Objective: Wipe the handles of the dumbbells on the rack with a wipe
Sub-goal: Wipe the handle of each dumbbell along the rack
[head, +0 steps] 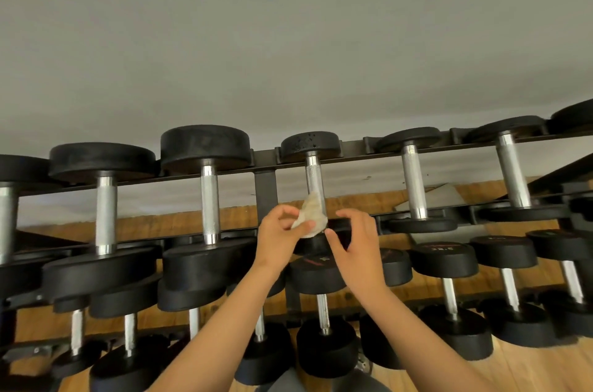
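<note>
Two hands meet at the rack's [266, 189] top row: our left hand [279, 236] pinches the wipe [310, 213] against a middle dumbbell handle [313, 176]; our right hand [356, 242] hovers open. Next, we judge, comes wrapping and rubbing.

So the black metal two-tier rack [265, 187] stands on a light wooden floor [529, 366], right up against a plain grey wall. The top tier carries a row of black round-headed dumbbells with knurled chrome handles [210, 204], each lying across the front and back rails, heads resting in the rack's black cradles. The lower tier holds a similar row of smaller black dumbbells with slimmer chrome handles [449, 293]; one head there reads 22.5. Heads of neighbouring dumbbells sit just beside each other.
</note>
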Available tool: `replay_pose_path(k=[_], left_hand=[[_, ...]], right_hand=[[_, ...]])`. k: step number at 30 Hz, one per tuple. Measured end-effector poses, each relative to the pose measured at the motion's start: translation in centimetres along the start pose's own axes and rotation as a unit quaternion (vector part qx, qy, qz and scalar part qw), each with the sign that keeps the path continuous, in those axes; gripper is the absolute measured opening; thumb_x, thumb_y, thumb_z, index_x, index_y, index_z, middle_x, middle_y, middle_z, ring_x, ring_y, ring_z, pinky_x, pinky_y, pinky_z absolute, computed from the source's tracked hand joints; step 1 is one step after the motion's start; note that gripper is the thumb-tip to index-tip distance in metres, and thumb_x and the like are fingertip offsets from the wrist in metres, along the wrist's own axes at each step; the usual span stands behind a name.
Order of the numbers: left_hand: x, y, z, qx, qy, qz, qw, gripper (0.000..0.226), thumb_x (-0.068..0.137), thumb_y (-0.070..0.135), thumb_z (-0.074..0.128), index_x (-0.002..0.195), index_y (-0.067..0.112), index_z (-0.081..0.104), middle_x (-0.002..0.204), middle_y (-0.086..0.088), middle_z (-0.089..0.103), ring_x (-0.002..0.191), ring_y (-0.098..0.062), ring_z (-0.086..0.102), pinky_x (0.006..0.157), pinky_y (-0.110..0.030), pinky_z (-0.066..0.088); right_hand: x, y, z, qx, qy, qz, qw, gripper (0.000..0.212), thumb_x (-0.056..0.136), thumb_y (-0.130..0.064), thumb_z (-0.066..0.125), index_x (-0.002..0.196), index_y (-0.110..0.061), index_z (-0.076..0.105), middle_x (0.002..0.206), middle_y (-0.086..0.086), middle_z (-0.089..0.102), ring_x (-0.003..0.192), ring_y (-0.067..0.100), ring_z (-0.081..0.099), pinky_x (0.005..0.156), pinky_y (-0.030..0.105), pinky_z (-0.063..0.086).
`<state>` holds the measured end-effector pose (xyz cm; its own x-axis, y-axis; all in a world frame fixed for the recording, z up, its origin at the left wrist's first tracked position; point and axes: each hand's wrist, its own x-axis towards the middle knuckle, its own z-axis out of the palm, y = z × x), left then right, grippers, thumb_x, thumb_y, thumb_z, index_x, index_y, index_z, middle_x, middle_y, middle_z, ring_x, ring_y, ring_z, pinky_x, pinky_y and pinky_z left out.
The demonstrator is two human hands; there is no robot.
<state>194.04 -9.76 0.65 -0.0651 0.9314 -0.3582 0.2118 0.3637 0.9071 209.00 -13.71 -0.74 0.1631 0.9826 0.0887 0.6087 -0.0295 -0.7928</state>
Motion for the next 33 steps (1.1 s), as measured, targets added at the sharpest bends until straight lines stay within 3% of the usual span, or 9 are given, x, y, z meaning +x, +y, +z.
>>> replay_pose_path(k=[2, 6, 9, 13, 17, 20, 24, 29, 33], left_hand=[[-1.4, 0.4, 0.1, -0.031, 0.006, 0.024, 0.999, 0.024, 0.081, 0.014, 0.076, 0.097, 0.01, 0.059, 0.082, -0.003, 0.075, 0.076, -0.016, 0.071, 0.067, -0.023, 0.055], [-2.6, 1.6, 0.2, -0.084, -0.01, 0.045, 0.995, 0.015, 0.085, 0.013, 0.073, 0.096, 0.006, 0.065, 0.083, -0.004, 0.074, 0.077, -0.013, 0.07, 0.065, -0.018, 0.052], [-2.7, 2.2, 0.0, -0.079, -0.013, 0.057, 0.995, 0.009, 0.085, 0.014, 0.072, 0.094, 0.012, 0.07, 0.087, -0.003, 0.073, 0.08, -0.011, 0.068, 0.067, -0.017, 0.052], [-2.9, 2.5, -0.5, -0.076, -0.044, 0.055, 0.995, 0.013, 0.088, 0.013, 0.068, 0.101, 0.013, 0.072, 0.094, -0.002, 0.074, 0.086, -0.009, 0.069, 0.07, -0.015, 0.051], [-3.3, 2.0, -0.7, -0.089, -0.071, 0.041, 0.993, 0.018, 0.096, 0.011, 0.056, 0.104, 0.012, 0.072, 0.102, 0.0, 0.073, 0.095, -0.008, 0.067, 0.079, -0.018, 0.053], [-3.0, 1.0, -0.4, -0.064, -0.023, 0.056, 0.996, 0.018, 0.097, 0.012, 0.054, 0.098, 0.014, 0.072, 0.098, 0.002, 0.072, 0.095, -0.006, 0.065, 0.085, -0.018, 0.051], [-1.4, -0.9, 0.5, 0.0, 0.081, 0.088, 0.993, 0.013, 0.097, 0.018, 0.055, 0.096, 0.016, 0.068, 0.094, 0.005, 0.069, 0.092, 0.0, 0.062, 0.079, -0.007, 0.044], [0.2, -2.9, 3.6, 0.014, 0.11, 0.071, 0.991, 0.014, 0.101, 0.022, 0.046, 0.096, 0.023, 0.059, 0.097, 0.001, 0.062, 0.094, -0.006, 0.055, 0.083, -0.018, 0.04], [0.3, -3.8, 5.3, 0.024, 0.173, 0.045, 0.984, 0.018, 0.103, 0.017, 0.039, 0.101, 0.018, 0.056, 0.103, -0.004, 0.055, 0.088, 0.016, 0.045, 0.076, -0.001, 0.033]], right_hand=[[-0.4, -1.2, -0.5, -0.022, 0.038, -0.066, 0.997, 0.029, 0.085, -0.016, 0.069, 0.113, -0.018, 0.061, 0.115, -0.006, 0.054, 0.112, 0.007, 0.043, 0.097, 0.021, 0.033], [-0.3, -2.3, -0.2, -0.058, 0.0, -0.167, 0.984, 0.037, 0.081, -0.008, 0.072, 0.116, -0.018, 0.066, 0.119, -0.003, 0.057, 0.112, 0.013, 0.049, 0.097, 0.028, 0.04], [-0.2, -2.3, -0.2, -0.039, -0.019, -0.159, 0.986, 0.043, 0.081, -0.008, 0.073, 0.122, -0.018, 0.063, 0.123, -0.001, 0.057, 0.114, 0.014, 0.049, 0.1, 0.031, 0.042], [-0.2, -2.5, -0.5, -0.007, -0.052, -0.118, 0.992, 0.045, 0.083, -0.014, 0.073, 0.127, -0.019, 0.06, 0.125, -0.004, 0.056, 0.116, 0.006, 0.048, 0.1, 0.02, 0.04], [0.2, -2.2, -1.0, 0.009, -0.056, -0.088, 0.995, 0.025, 0.086, -0.014, 0.069, 0.111, -0.019, 0.065, 0.1, -0.013, 0.058, 0.091, -0.004, 0.05, 0.08, 0.009, 0.041], [0.9, -1.7, -1.4, 0.006, -0.059, -0.068, 0.996, 0.013, 0.087, -0.013, 0.068, 0.099, -0.018, 0.068, 0.091, -0.015, 0.054, 0.086, 0.001, 0.052, 0.076, 0.011, 0.043], [2.8, -0.9, -2.0, -0.015, -0.096, -0.016, 0.995, 0.004, 0.086, -0.015, 0.069, 0.089, -0.015, 0.067, 0.091, -0.009, 0.058, 0.087, 0.007, 0.058, 0.079, 0.016, 0.048], [5.4, -1.0, -1.9, -0.024, -0.218, 0.035, 0.975, 0.012, 0.087, -0.015, 0.068, 0.097, -0.02, 0.064, 0.089, -0.008, 0.065, 0.084, 0.002, 0.06, 0.074, 0.014, 0.048], [7.4, -1.5, -1.6, -0.075, -0.292, 0.03, 0.953, 0.01, 0.084, -0.011, 0.07, 0.09, -0.018, 0.068, 0.08, -0.011, 0.061, 0.076, 0.0, 0.055, 0.066, 0.012, 0.041]])
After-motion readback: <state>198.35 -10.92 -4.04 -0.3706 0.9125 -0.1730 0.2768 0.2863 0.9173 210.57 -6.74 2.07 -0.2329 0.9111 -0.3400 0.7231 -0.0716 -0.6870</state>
